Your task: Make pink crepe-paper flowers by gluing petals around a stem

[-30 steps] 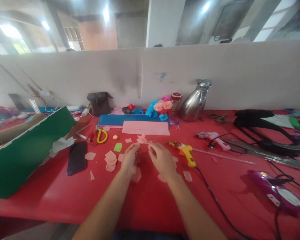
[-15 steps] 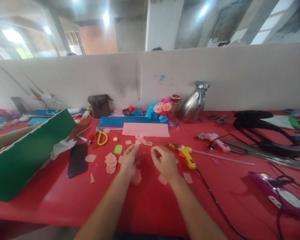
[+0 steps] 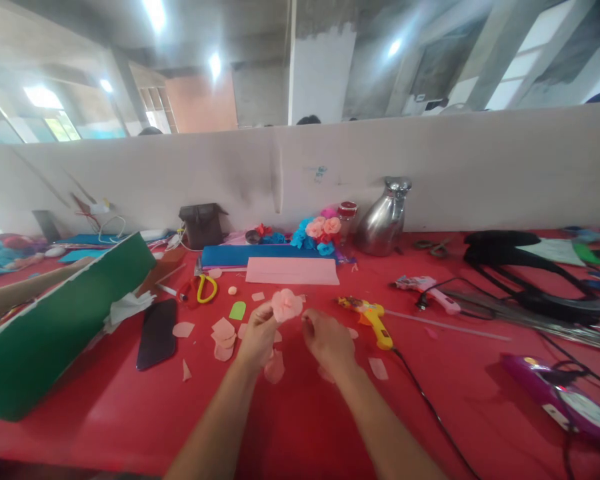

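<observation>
My left hand pinches a small pink paper flower and holds it up above the red table. My right hand is curled just right of it, fingertips pinched together near the flower's lower edge; what they hold is too small to see. Loose pink paper petals lie around and under both hands. A yellow glue gun lies just right of my right hand, its black cord trailing toward me.
A dark phone, red and yellow scissors, a green slip, a pink sheet on blue sheets and finished paper flowers lie behind. A green board leans at left. A steel jug, a pink glue gun and cables sit right.
My left hand has lifted the pink flower into view above the fingers. The right hand has stayed close beside it. The camera has tilted up slightly.
</observation>
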`<control>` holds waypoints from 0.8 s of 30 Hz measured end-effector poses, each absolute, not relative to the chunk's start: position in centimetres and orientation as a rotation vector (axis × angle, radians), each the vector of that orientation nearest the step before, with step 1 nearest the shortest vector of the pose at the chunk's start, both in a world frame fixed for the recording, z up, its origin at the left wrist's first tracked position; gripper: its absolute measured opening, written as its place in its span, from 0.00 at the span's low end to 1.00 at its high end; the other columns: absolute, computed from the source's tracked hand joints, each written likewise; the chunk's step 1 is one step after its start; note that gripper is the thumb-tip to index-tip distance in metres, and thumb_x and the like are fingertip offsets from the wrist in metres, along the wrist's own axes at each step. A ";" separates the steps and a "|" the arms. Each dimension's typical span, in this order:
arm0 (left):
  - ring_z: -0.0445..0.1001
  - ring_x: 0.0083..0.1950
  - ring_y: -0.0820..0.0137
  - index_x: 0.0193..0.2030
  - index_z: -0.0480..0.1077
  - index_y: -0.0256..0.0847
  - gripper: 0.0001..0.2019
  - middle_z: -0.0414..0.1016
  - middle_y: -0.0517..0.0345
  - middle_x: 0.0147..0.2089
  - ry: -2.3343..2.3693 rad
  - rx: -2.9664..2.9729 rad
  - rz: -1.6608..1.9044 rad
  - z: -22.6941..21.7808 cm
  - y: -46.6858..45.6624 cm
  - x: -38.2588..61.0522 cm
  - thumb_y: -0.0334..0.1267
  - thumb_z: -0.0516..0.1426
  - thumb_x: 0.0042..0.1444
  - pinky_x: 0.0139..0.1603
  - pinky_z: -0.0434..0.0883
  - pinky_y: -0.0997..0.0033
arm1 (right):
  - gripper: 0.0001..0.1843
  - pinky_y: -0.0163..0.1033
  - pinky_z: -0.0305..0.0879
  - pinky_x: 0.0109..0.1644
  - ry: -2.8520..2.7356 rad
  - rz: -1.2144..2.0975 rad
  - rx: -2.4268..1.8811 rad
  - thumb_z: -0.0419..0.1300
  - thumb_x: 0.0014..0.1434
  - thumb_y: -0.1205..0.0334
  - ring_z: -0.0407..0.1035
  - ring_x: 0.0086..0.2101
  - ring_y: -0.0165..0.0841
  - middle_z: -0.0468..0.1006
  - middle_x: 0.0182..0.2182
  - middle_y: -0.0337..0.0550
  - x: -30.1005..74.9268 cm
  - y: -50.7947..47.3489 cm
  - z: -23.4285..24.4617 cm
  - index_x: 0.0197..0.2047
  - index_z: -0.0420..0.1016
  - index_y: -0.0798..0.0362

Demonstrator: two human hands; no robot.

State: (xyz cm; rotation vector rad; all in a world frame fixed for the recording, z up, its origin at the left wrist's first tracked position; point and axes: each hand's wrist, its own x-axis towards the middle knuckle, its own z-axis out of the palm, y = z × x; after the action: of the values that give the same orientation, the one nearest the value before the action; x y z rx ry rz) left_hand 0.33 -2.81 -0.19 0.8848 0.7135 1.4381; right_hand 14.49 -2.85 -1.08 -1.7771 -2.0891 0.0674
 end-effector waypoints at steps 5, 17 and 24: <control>0.63 0.29 0.74 0.19 0.71 0.39 0.07 0.67 0.60 0.26 0.696 1.064 1.411 -0.4 -3.2 0.1 0.34 0.63 0.42 0.34 0.63 0.73 | 0.08 0.38 0.56 0.32 -2.158 -0.019 -1.746 0.53 0.58 0.65 0.70 0.32 0.37 0.77 0.29 0.47 14.6 -3.0 -1.1 0.33 0.74 0.52; 0.65 0.29 0.73 0.24 0.73 0.39 0.02 0.70 0.59 0.26 0.804 1.220 1.158 -0.3 -3.1 -0.6 0.33 0.61 0.45 0.35 0.62 0.74 | 0.30 0.40 0.63 0.37 -1.330 1.465 -0.957 0.41 0.60 0.40 0.68 0.29 0.34 0.73 0.25 0.44 15.4 -2.7 1.7 0.26 0.71 0.54; 0.65 0.32 0.71 0.23 0.72 0.40 0.04 0.70 0.58 0.27 0.848 1.392 1.030 1.0 -3.3 -0.7 0.28 0.60 0.43 0.35 0.61 0.75 | 0.12 0.35 0.58 0.32 -1.330 1.567 -0.918 0.62 0.50 0.54 0.61 0.23 0.27 0.68 0.19 0.35 16.3 -3.1 2.2 0.24 0.72 0.55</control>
State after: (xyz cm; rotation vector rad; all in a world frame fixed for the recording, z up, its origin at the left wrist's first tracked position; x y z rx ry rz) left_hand -0.70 -3.33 0.95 1.3924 0.8479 1.0300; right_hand 16.28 -3.14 2.22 -0.9179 -1.3305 1.5675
